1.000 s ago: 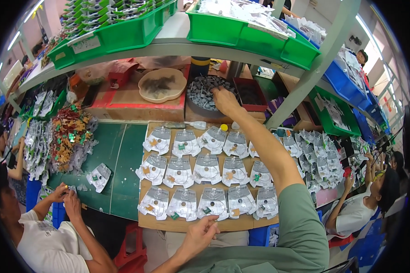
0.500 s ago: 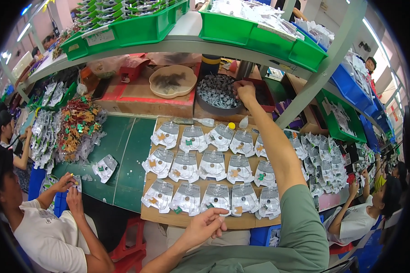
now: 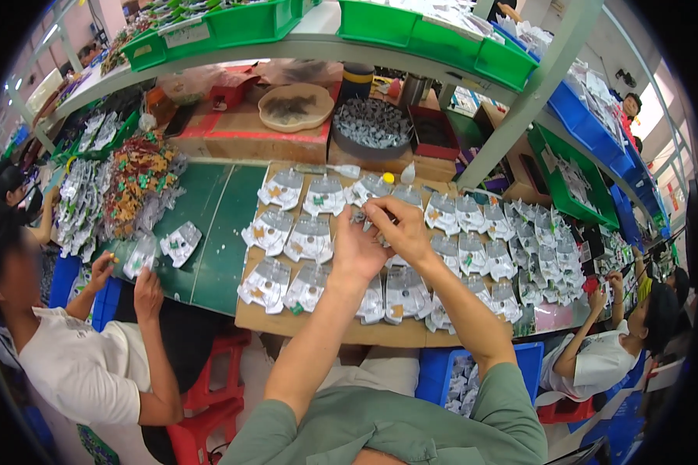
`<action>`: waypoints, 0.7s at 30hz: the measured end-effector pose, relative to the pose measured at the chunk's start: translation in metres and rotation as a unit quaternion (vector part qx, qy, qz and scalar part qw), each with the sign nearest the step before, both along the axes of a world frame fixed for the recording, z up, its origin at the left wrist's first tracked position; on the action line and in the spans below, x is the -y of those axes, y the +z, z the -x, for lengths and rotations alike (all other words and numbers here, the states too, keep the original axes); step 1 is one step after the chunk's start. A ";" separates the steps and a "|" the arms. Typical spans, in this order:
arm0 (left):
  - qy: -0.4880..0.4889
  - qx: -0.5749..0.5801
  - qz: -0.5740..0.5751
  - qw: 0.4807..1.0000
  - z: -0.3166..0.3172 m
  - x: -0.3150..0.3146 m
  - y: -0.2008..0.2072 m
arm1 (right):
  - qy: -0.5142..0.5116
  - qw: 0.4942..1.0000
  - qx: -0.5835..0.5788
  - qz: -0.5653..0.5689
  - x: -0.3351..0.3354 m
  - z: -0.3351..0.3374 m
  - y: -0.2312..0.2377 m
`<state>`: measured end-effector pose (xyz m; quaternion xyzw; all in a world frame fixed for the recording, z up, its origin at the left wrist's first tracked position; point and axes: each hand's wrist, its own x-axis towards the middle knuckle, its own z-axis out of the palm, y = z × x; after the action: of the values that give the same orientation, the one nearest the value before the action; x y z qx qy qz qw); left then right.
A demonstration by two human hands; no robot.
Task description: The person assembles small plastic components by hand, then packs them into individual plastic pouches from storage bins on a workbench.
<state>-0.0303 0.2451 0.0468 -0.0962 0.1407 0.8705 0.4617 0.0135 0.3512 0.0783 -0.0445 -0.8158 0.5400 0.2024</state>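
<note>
My left hand (image 3: 357,249) is palm up above the panels, its fingers curled around small grey parts (image 3: 357,218). Over that palm, my right hand (image 3: 399,226) is closed in a pinch, and a bit of grey shows at its fingertips; the exact shape is too small to tell. Beneath both hands, rows of clear-and-silver plastic panels (image 3: 309,239) lie on a brown board (image 3: 326,335), several bearing small orange or green pieces. A round dark bowl (image 3: 374,152) beyond them holds many similar grey parts.
A shelf with green bins (image 3: 434,37) spans the far side, its slanted post (image 3: 523,101) to the right. Panel piles (image 3: 547,256) flank the board. A bottle with a yellow cap (image 3: 388,178) stands among panels. Co-workers (image 3: 93,364) sit at both sides.
My right hand has come back from the bowl to meet my left hand, which has risen from the board's near edge to over the panels. The view has shifted slightly.
</note>
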 end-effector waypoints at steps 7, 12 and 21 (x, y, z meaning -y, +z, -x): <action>0.020 0.054 -0.002 0.998 -0.047 0.004 -0.010 | -0.050 0.984 -0.102 -0.137 0.014 -0.048 -0.007; 0.064 0.052 -0.024 0.996 -0.053 -0.028 -0.029 | -0.134 0.912 -0.226 -0.315 0.011 -0.050 -0.023; -0.043 -0.063 -0.023 0.997 -0.038 0.046 -0.018 | -0.043 0.977 -0.012 0.208 -0.018 -0.091 0.025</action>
<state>0.0078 0.1987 0.0292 -0.0240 0.1538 0.8570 0.4913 0.1044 0.3694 0.1034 -0.1146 -0.6802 0.6892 0.2217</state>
